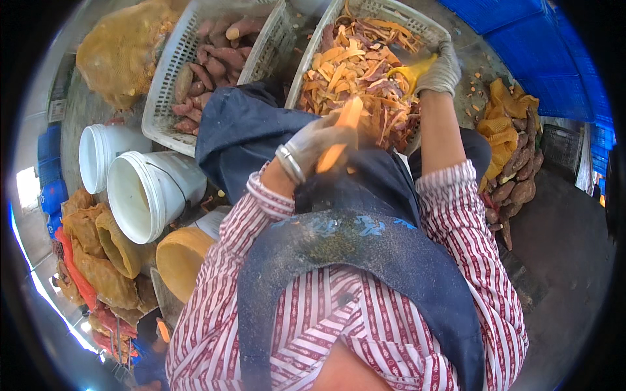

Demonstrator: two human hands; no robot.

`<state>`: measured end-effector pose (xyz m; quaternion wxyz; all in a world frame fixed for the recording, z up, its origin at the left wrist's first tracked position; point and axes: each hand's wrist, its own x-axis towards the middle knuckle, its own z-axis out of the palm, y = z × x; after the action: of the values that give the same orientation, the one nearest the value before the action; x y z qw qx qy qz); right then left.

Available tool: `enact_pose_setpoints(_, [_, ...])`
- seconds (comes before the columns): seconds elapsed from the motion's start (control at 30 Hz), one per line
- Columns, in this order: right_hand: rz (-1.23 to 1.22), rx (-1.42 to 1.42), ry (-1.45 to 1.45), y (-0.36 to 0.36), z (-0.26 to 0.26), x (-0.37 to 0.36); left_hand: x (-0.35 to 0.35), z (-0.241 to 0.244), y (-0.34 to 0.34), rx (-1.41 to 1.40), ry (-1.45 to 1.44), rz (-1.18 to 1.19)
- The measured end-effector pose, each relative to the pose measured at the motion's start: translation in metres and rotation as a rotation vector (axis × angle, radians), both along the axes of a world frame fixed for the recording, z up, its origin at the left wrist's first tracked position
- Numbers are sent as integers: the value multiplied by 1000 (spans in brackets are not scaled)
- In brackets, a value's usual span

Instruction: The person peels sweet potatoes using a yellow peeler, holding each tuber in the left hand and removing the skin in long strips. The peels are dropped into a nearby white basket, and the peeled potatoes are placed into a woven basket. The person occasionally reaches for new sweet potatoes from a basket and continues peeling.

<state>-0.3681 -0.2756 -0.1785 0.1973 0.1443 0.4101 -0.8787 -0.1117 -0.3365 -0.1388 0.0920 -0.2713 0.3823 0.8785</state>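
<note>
My left hand (315,139), in a pale work glove, grips a long peeled orange sweet potato (342,132) over my lap. The sweet potato points up and away from me. My right hand (440,71), also gloved, is closed around the yellow handle of a peeler (413,71); its blade is blurred and hard to make out. This hand is over the right side of a white plastic crate (307,61) heaped with orange and purple-skinned peelings (342,63). Left of that stands another white crate (164,93) with unpeeled sweet potatoes (217,61).
Two white buckets (164,195) lie tipped at the left, near a yellow container (181,259) and mesh sacks (102,264). A full mesh sack (122,54) stands far left. Sweet potatoes (521,185) spill from a sack at right, below blue crates (533,58). Another person's hand (160,344) shows lower left.
</note>
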Motion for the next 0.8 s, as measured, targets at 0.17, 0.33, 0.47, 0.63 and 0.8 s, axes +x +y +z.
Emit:
enact_pose_setpoints(0.17, [391,-89,-44,-15,34,88,-16,-50,-2,-807,-216,-154])
enact_pose_setpoints(0.33, [76,162,-35,1,-11,25,-16,-17,7,-1095,-217,-215])
enact_pose_setpoints(0.47, [197,79,-30,-9,12,52,-26,-23,2,-1319,-447,-391])
enact_pose_setpoints(0.63, [75,172,-81,-12,-40,32,-21,-13,9,-1260,-365,-358])
enact_pose_setpoints(0.8, [51,69,-31,31,-32,-1,-2,-36,-1,-316,-36,-53])
